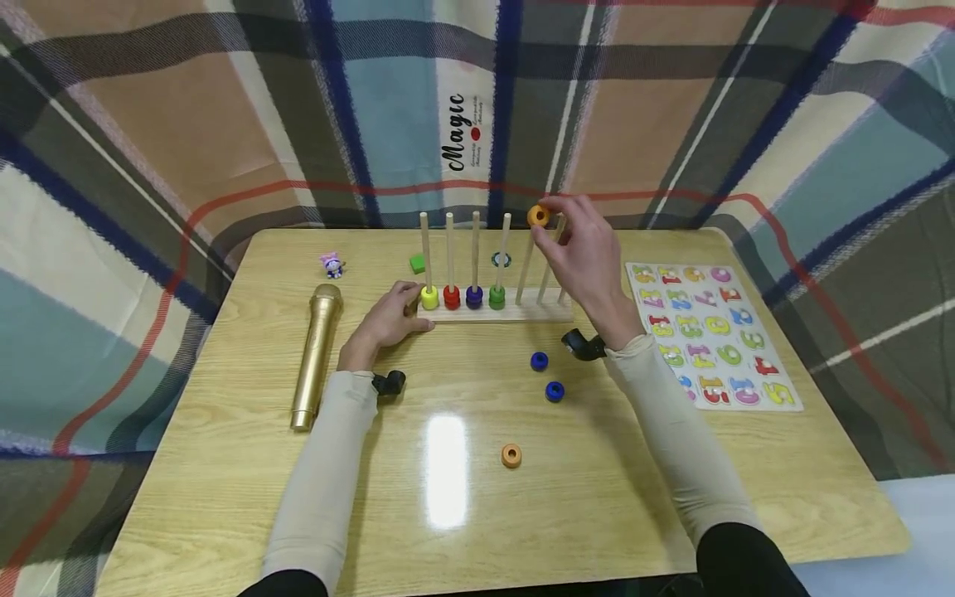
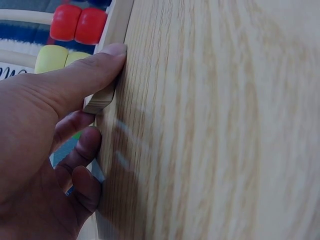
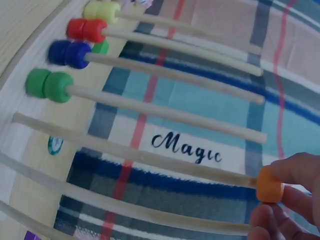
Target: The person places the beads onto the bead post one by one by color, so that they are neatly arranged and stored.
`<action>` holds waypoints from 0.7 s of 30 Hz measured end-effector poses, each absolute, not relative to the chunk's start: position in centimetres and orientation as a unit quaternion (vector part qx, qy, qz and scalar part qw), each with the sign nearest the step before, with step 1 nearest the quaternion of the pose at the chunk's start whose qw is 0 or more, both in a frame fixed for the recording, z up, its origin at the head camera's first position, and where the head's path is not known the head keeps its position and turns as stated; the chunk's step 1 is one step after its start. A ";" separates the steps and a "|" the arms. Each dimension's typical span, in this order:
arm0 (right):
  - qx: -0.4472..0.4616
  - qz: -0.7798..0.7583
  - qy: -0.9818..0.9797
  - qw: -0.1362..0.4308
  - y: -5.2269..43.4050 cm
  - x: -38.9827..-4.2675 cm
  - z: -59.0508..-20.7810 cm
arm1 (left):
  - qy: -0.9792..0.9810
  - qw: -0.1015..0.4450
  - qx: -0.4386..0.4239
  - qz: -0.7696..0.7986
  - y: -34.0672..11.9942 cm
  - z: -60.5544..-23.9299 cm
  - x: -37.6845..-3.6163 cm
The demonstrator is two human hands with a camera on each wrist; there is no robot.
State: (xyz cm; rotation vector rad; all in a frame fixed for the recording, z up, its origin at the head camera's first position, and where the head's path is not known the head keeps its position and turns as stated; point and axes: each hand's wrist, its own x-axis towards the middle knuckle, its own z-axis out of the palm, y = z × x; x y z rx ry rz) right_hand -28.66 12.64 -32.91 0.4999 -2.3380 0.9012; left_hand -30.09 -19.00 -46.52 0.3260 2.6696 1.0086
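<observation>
A wooden stand [image 1: 531, 311] with upright pegs stands near the far side of the table. From the left, its pegs carry pairs of yellow beads [image 1: 429, 298], red beads [image 3: 86, 30], dark blue beads [image 3: 69, 54] and green beads [image 3: 50, 85]. My left hand [image 1: 388, 319] grips the stand's left end, with the thumb [image 2: 102, 65] along its edge. Between thumb and fingers, my right hand [image 1: 589, 257] pinches an orange bead [image 3: 269, 185] at the tip of the fifth peg. Two blue beads [image 1: 540, 361] and another orange bead [image 1: 511, 455] lie in front of the stand.
A gold microphone-shaped tube [image 1: 315, 356] lies left of the left hand, with a small toy figure [image 1: 332, 265] beyond it. Behind the stand are a green block [image 1: 417, 264] and a small round piece [image 1: 501, 259]. A colourful number board [image 1: 716, 332] lies at the right.
</observation>
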 end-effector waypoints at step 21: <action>0.163 0.307 -0.905 0.247 12.9 -28.7 -33.2 | 0.921 0.123 0.116 0.350 -19.1 -46.9 -30.0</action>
